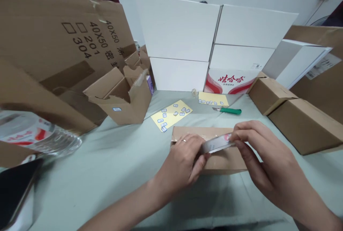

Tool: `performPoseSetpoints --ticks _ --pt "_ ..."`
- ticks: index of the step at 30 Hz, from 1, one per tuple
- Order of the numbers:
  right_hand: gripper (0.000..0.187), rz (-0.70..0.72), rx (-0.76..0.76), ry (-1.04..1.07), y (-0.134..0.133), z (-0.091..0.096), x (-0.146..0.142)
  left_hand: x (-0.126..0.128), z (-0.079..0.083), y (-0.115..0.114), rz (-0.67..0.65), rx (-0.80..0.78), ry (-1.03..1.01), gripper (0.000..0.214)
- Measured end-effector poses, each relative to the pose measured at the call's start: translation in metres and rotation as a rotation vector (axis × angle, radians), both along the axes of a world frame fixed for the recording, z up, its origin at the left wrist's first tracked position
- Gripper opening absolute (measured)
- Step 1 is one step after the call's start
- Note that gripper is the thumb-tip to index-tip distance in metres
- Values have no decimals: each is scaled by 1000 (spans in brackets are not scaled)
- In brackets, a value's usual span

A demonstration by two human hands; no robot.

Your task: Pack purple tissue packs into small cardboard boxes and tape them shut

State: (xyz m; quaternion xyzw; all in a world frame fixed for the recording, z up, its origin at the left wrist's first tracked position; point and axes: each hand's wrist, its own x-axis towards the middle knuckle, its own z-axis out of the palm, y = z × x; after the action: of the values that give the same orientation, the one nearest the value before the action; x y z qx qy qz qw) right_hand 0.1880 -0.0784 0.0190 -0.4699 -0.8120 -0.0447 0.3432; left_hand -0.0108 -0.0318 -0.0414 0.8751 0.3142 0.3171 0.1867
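A flat, narrow whitish packet with a pink mark [218, 143] is stretched between my two hands, just above a closed brown cardboard box [227, 161]. My left hand [184, 156], with a ring on one finger, has the packet's left end between thumb and fingers and rests over the box's left part. At the other end, the thumb and fingers of my right hand [264, 156] pinch the packet near the pink mark. Whether it is a sachet or a folded label I cannot tell. My hands cover part of the box top.
Beyond the box lie a green utility knife [230, 111] and two yellow sheets with small stickers [174, 107], [218, 97]. An open carton [131, 111] stands left, near a water bottle [40, 134] and a dark phone-like device [18, 188]. Brown boxes [302, 123] line the right.
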Motion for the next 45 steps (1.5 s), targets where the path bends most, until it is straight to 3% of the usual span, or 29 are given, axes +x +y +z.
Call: performPoseSetpoints --ticks 12,18,26,31,36,40,42,45 --pt "6 -36 91 28 3 2 -4 4 -4 -7 130 181 -75 15" --pt "8 -5 23 61 8 1 -7 4 -8 -5 194 214 -88 13" --pt "18 49 -411 275 28 3 6 -1 -12 -2 170 249 -41 21" --pt "19 117 -427 324 34 -6 6 -4 -13 -2 221 321 41 20" --pt "20 129 -546 464 37 -12 9 -5 1 -4 229 261 180 26" --pt "20 162 -704 544 44 -15 20 -7 17 0 162 202 279 23" --pt "22 164 -739 624 50 -18 24 -8 20 7 124 206 199 18" --pt "24 137 -747 749 57 -25 25 -9 18 19 176 199 -93 14"
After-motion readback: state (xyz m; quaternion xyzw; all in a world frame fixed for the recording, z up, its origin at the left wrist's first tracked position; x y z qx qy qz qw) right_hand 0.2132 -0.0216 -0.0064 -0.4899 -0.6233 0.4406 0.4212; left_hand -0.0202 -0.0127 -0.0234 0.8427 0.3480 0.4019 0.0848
